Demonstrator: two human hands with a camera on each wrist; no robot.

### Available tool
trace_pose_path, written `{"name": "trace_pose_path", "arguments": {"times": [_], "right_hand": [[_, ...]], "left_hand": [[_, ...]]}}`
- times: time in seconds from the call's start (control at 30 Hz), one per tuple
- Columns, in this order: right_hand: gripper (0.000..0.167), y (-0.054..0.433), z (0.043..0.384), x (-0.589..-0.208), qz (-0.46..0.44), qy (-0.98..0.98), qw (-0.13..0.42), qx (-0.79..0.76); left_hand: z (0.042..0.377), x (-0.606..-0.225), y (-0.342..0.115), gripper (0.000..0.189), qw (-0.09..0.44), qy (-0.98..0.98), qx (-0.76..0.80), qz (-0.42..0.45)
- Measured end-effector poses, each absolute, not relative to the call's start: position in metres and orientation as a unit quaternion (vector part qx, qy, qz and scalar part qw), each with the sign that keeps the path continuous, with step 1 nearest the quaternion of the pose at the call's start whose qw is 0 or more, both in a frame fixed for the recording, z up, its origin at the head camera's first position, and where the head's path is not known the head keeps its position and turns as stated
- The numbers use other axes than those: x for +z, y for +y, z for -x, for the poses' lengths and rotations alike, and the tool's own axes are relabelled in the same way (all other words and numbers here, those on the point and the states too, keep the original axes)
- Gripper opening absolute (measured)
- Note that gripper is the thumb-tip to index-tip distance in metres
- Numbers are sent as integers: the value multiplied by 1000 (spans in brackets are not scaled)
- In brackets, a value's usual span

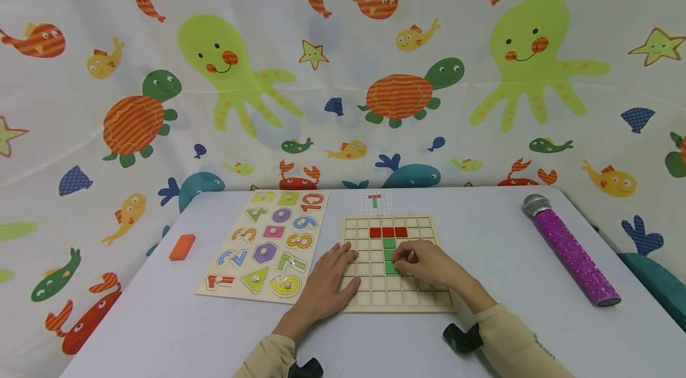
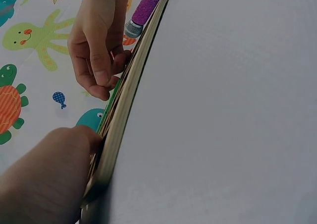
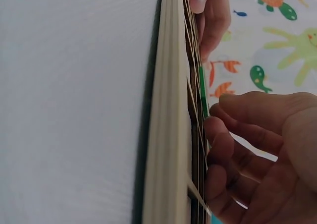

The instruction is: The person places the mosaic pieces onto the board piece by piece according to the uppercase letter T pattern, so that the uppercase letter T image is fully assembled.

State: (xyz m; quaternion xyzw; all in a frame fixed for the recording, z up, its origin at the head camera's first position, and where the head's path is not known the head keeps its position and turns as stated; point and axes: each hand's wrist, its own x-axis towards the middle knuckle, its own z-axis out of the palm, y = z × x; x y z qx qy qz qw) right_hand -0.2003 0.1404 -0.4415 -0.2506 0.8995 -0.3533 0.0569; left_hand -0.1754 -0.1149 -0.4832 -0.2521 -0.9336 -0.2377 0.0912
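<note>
A wooden grid board lies flat on the table, with a row of red square tiles and a column of green square tiles below it forming a T. My left hand rests on the board's left side, fingers extended. Over the green column, my right hand has loosely bent fingers; the fingertips are at the lower green tiles. In the right wrist view, nothing shows between the right hand's thumb and fingers, close to the board's edge. Whether they touch a tile is unclear.
A small paper card with a red and green T pattern lies behind the board. Left of it is a number and shape puzzle. An orange block lies farther left, and a glittery purple microphone lies at the right.
</note>
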Motion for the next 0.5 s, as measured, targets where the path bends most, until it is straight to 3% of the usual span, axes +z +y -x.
{"name": "trace_pose_path", "arguments": {"times": [0.5], "right_hand": [[9,162,204,-437,193,910,49,-363]], "left_hand": [[174,-479,-116,49,97,-937,-222,252]]}}
